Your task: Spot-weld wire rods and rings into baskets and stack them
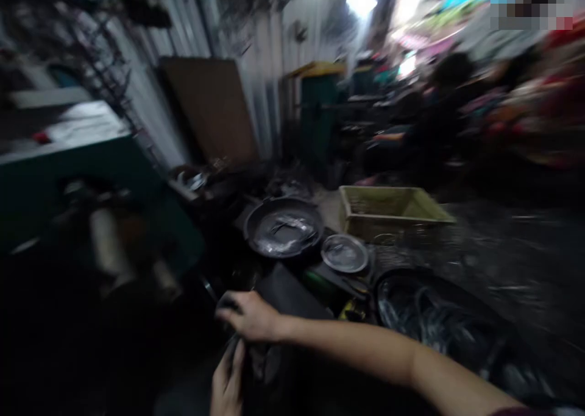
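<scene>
My right hand (253, 316) reaches in from the lower right, its fingers curled round part of a dark, cloth-like thing (269, 367). Just below it, at the bottom edge, my left hand (229, 376) points upward with its fingers close together against the same dark material. The picture is blurred and dim, so the outline of this thing cannot be made out. Beyond my hands a round dark pan (284, 228) holds something shiny, and a smaller round dish (344, 253) stands beside it.
A yellow-green crate (393, 206) lies beyond the dish. At the lower right is a black tub (439, 318) of shiny strands. A green machine (150, 203) stands at the left. A brown board (212, 108) leans on the metal wall. Blurred, dark figures are at the upper right.
</scene>
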The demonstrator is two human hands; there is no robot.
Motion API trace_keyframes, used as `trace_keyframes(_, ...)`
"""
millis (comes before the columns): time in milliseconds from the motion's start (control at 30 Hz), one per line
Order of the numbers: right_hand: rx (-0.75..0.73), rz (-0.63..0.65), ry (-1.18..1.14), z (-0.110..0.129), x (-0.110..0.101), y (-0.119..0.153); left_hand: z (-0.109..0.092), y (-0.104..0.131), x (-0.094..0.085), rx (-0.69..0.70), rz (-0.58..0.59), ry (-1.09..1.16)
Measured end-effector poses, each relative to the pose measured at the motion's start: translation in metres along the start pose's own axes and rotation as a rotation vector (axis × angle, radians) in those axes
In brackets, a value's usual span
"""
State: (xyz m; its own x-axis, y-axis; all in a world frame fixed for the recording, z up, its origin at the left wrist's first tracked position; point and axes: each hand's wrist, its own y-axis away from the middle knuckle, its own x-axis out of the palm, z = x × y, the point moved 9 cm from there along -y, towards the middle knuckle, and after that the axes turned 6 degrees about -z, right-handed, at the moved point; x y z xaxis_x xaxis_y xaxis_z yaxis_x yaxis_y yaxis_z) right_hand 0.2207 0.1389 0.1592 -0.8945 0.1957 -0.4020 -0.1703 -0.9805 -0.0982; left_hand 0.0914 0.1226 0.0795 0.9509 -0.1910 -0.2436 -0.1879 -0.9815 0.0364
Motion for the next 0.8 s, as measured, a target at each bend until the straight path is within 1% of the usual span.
trace_keyframes(67, -0.009, 0.016, -0.09, -0.002, 0.01, 0.015, 0.005, 0.025, -0.01, -0.11, -0.09, -0.065)
trace_keyframes(100, -0.017, 0.036, -0.133, -0.004, 0.015, 0.023, 0.002, 0.033, -0.009, -0.126, -0.054, -0.082)
trace_keyframes(133, -0.018, 0.052, -0.168, -0.008, 0.018, 0.027, -0.005, 0.037, -0.007, -0.089, 0.024, -0.095)
trace_keyframes(167, -0.016, 0.052, -0.194, -0.012, 0.019, 0.026, -0.011, 0.039, -0.01, -0.04, 0.067, -0.124)
trace_keyframes(200, -0.01, 0.027, -0.222, -0.017, 0.018, 0.021, -0.015, 0.039, -0.019, 0.007, 0.063, -0.144)
trace_keyframes(233, 0.024, 0.02, -0.25, -0.023, 0.019, 0.013, -0.016, 0.038, -0.034, 0.041, 0.01, -0.152)
trace_keyframes(300, 0.101, 0.07, -0.293, -0.031, 0.03, -0.004, -0.011, 0.04, -0.067, 0.098, -0.139, -0.184)
trace_keyframes(333, 0.133, 0.108, -0.303, -0.033, 0.038, -0.011, -0.006, 0.042, -0.077, 0.128, -0.182, -0.216)
trace_keyframes(367, 0.159, 0.143, -0.309, -0.035, 0.045, -0.017, 0.001, 0.043, -0.08, 0.162, -0.18, -0.258)
trace_keyframes(400, 0.181, 0.173, -0.309, -0.037, 0.053, -0.02, 0.009, 0.044, -0.076, 0.202, -0.144, -0.307)
trace_keyframes(467, 0.228, 0.21, -0.306, -0.045, 0.066, -0.024, 0.029, 0.042, -0.057, 0.261, -0.054, -0.389)
trace_keyframes(500, 0.25, 0.218, -0.309, -0.05, 0.072, -0.025, 0.04, 0.038, -0.049, 0.266, -0.035, -0.401)
trace_keyframes(567, 0.277, 0.213, -0.329, -0.058, 0.079, -0.03, 0.055, 0.029, -0.039, 0.241, -0.066, -0.357)
trace_keyframes(600, 0.285, 0.204, -0.343, -0.06, 0.08, -0.033, 0.057, 0.024, -0.038, 0.236, -0.099, -0.318)
trace_keyframes(633, 0.29, 0.192, -0.357, -0.06, 0.08, -0.038, 0.054, 0.019, -0.04, 0.25, -0.132, -0.28)
trace_keyframes(667, 0.294, 0.182, -0.367, -0.057, 0.08, -0.043, 0.047, 0.014, -0.042, 0.286, -0.164, -0.257)
trace_keyframes(733, 0.296, 0.168, -0.382, -0.045, 0.077, -0.056, 0.025, 0.004, -0.051, 0.396, -0.217, -0.274)
trace_keyframes(800, 0.284, 0.157, -0.403, -0.027, 0.074, -0.069, 0.002, -0.007, -0.06, 0.49, -0.237, -0.305)
